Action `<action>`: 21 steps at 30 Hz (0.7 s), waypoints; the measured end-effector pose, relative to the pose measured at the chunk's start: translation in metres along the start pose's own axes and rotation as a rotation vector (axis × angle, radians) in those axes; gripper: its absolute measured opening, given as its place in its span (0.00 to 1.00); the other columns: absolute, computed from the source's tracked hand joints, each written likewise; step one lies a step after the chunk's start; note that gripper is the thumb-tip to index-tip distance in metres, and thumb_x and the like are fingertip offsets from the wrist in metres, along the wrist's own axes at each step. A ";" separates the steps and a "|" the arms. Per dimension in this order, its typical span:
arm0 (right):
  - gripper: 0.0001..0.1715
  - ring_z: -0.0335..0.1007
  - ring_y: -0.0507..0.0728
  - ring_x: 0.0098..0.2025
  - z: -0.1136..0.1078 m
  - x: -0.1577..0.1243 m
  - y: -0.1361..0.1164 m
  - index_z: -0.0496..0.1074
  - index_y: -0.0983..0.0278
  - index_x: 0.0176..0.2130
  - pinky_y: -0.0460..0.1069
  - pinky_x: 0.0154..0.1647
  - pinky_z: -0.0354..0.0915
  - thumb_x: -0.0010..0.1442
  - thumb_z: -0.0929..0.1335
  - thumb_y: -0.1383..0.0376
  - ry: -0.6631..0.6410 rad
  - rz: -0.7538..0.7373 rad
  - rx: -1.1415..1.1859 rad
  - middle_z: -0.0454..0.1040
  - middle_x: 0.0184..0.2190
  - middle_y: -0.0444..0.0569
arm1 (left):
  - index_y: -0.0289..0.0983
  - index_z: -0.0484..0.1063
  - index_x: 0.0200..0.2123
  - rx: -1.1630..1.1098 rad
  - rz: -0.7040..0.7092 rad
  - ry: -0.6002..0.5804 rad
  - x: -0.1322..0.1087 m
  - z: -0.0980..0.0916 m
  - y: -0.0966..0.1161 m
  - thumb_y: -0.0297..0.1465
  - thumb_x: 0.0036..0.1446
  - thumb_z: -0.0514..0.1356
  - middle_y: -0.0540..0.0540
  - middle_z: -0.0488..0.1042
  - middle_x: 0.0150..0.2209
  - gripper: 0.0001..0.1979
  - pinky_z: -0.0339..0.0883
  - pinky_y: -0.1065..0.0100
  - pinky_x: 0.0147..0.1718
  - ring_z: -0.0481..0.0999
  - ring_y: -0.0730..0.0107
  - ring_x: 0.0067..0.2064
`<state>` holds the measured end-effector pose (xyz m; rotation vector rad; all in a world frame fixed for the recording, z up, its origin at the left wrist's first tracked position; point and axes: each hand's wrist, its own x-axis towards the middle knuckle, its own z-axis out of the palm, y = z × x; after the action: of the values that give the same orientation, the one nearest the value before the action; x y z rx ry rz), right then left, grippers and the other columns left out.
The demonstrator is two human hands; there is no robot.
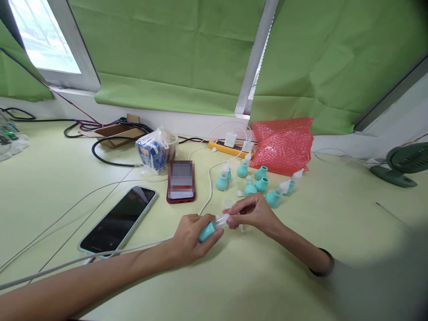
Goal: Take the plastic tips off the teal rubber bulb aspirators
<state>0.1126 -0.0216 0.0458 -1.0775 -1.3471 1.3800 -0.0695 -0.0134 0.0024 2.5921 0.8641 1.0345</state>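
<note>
My left hand is wrapped round the teal bulb of a nasal aspirator. Out of that bulb, pointing right, comes a clear plastic nozzle. The fingertips of my right hand pinch the nozzle's far end, and they partly hide its tip. Small clear plastic pieces show beside these fingers. Beyond my right hand stand several more teal bulbs; an aspirator with a whitish tip is nearest, and an open bulb without a tip shows its dark mouth.
A large phone and a red-cased phone lie to the left, with white cables around them. Behind are a bagged blue package, a yellow power strip and a red bubble-wrap bag. A green fan stands right.
</note>
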 end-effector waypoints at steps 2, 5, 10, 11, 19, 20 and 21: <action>0.11 0.69 0.51 0.18 0.001 -0.001 -0.001 0.76 0.65 0.22 0.45 0.21 0.70 0.31 0.75 0.67 0.020 -0.004 0.008 0.76 0.21 0.47 | 0.33 0.66 0.34 -0.047 -0.039 -0.053 0.001 -0.002 0.000 0.37 0.57 0.47 0.50 0.68 0.19 0.14 0.61 0.71 0.24 0.68 0.71 0.21; 0.17 0.72 0.52 0.23 0.001 -0.002 -0.001 0.76 0.65 0.30 0.46 0.26 0.71 0.33 0.75 0.68 -0.049 0.002 -0.024 0.76 0.24 0.47 | 0.34 0.64 0.35 -0.107 -0.058 -0.118 0.003 -0.007 0.001 0.38 0.58 0.45 0.49 0.69 0.22 0.15 0.61 0.71 0.25 0.69 0.71 0.24; 0.18 0.72 0.53 0.28 -0.002 -0.003 -0.003 0.75 0.63 0.34 0.45 0.30 0.69 0.38 0.73 0.68 -0.154 -0.021 -0.079 0.77 0.26 0.47 | 0.34 0.63 0.34 -0.097 0.010 -0.146 0.003 -0.010 0.002 0.39 0.59 0.42 0.49 0.68 0.21 0.17 0.61 0.72 0.23 0.67 0.71 0.23; 0.16 0.72 0.53 0.29 -0.001 -0.003 -0.003 0.75 0.63 0.33 0.45 0.30 0.69 0.39 0.73 0.68 -0.157 -0.045 -0.096 0.77 0.27 0.48 | 0.34 0.63 0.34 -0.078 0.038 -0.133 0.002 -0.010 0.002 0.40 0.60 0.41 0.49 0.68 0.21 0.18 0.61 0.72 0.24 0.67 0.71 0.23; 0.07 0.69 0.53 0.27 0.007 -0.011 -0.005 0.75 0.65 0.27 0.48 0.29 0.67 0.42 0.72 0.68 -0.129 -0.291 -0.245 0.75 0.25 0.49 | 0.29 0.57 0.47 0.028 0.214 -0.097 -0.001 -0.009 0.002 0.38 0.61 0.34 0.44 0.71 0.22 0.22 0.64 0.68 0.25 0.69 0.68 0.23; 0.05 0.69 0.53 0.27 0.008 -0.012 -0.005 0.75 0.66 0.26 0.48 0.29 0.66 0.42 0.72 0.68 -0.121 -0.304 -0.253 0.75 0.24 0.49 | 0.30 0.58 0.46 0.026 0.217 -0.126 -0.001 -0.009 0.002 0.38 0.61 0.35 0.43 0.71 0.23 0.22 0.65 0.68 0.25 0.70 0.68 0.24; 0.04 0.68 0.53 0.26 0.008 -0.012 -0.004 0.74 0.66 0.25 0.48 0.29 0.66 0.42 0.72 0.68 -0.110 -0.309 -0.259 0.75 0.24 0.48 | 0.30 0.58 0.46 0.022 0.214 -0.154 -0.001 -0.008 0.001 0.38 0.61 0.35 0.43 0.72 0.24 0.22 0.65 0.67 0.26 0.70 0.67 0.25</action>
<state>0.1076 -0.0354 0.0503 -0.9189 -1.7293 1.0694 -0.0750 -0.0150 0.0082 2.7863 0.5746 0.8639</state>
